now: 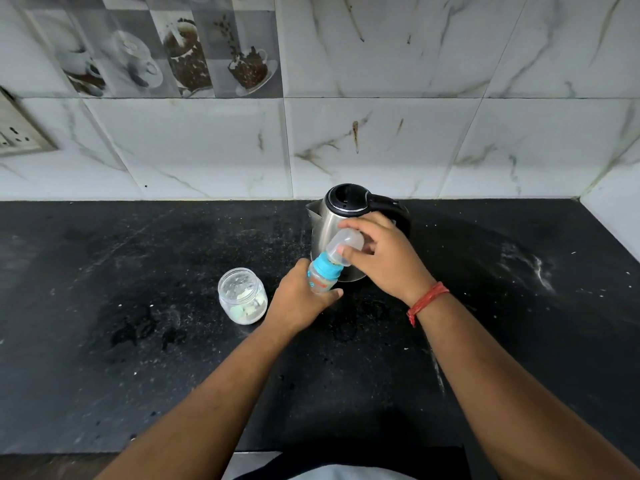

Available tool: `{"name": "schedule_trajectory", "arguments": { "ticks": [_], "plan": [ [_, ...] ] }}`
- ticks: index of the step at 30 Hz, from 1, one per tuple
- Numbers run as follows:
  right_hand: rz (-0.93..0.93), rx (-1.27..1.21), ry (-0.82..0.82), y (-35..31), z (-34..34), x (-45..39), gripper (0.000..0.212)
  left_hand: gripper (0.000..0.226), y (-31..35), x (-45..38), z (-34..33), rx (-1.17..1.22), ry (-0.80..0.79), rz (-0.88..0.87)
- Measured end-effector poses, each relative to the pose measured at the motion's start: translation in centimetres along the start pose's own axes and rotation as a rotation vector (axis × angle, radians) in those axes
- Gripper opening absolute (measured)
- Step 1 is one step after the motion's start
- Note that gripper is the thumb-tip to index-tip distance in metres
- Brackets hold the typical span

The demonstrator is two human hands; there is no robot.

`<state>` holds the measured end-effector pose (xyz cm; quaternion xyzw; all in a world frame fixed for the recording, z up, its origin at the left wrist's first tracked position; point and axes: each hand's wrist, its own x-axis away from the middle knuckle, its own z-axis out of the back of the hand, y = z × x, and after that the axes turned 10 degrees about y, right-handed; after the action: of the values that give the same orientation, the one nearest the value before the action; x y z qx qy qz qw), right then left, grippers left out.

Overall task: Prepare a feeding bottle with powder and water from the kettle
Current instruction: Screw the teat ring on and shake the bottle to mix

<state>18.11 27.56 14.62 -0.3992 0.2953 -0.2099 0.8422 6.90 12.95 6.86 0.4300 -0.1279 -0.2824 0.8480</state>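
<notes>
1. Two bare forearms enter from the near edge and reach forward over one black stone counter (138, 341); the right wrist carries one red thread band (427, 302).
2. The left hand (298, 299) is wrapped around the lower body of the one feeding bottle (322, 276), which is tilted with its top leaning away and to the right, held above the counter in front of the kettle.
3. The right hand (384, 258) pinches the one translucent cap (344, 245) between thumb and fingertips; the cap sits at the bottle's top, over the one blue collar ring (327, 266). Whether the cap is fully seated cannot be told.
4. One open glass jar (242, 296) stands upright just left of the left hand, apart from it, with pale powder in its bottom.
5. One steel kettle (341, 233) with black lid and handle stands upright behind the bottle, spout to the left.
6. Farthest, the tiled wall (381, 98) bears one switch plate (20, 129) at the left edge.
</notes>
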Motion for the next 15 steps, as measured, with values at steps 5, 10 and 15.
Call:
{"name": "schedule_trajectory", "arguments": {
  "ticks": [5, 10, 15],
  "plan": [
    [0.023, 0.017, -0.058, -0.1, -1.5, 0.7, 0.046, 0.046, 0.9, 0.0, 0.8, -0.032, 0.003, -0.036],
    [0.030, -0.067, 0.003, -0.6, -1.6, 0.9, 0.044, 0.042, 2.6, -0.2, 2.0, -0.073, -0.020, -0.029],
    [0.029, -0.155, 0.060, -2.0, -0.9, 0.4, 0.042, 0.036, 4.5, -0.9, 3.7, -0.037, -0.030, -0.050]
  ]
}}
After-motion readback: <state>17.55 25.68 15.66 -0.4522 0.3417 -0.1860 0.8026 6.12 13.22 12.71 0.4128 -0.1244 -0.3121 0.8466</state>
